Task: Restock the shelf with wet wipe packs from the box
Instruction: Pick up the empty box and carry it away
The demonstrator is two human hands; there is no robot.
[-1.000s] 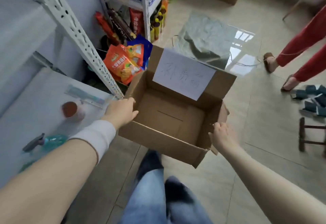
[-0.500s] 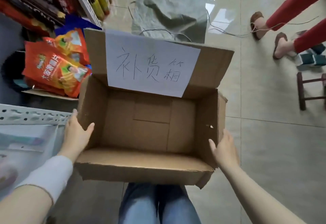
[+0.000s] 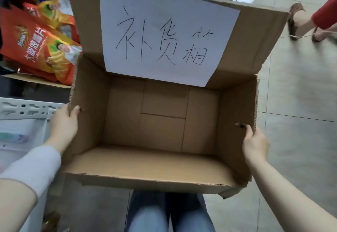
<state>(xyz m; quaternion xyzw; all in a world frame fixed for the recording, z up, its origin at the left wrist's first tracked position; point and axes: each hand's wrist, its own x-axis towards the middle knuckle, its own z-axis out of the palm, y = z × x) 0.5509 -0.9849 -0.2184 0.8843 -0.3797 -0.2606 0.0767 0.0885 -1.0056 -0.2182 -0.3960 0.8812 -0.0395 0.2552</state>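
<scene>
Head view: an open brown cardboard box [image 3: 91, 104] fills the middle of the frame, held up in front of the person, above knees in blue jeans [image 3: 149, 215]. The left hand [image 3: 63, 126] grips the box's left wall, thumb hooked over the rim and the other fingers hidden outside. The right hand [image 3: 255, 146] grips the right wall the same way. Inside, only the box's bottom flaps show. A white paper sheet [image 3: 164, 31] with black handwritten characters lies on the raised far flap. A white metal shelf [image 3: 23, 111] with a perforated rail stands just left of the box, with orange-red snack bags [image 3: 36, 49] beyond it. On the grey tiled floor [image 3: 300, 122] at upper right are a red trouser leg [image 3: 326, 14] and a sandalled foot [image 3: 295, 25].
</scene>
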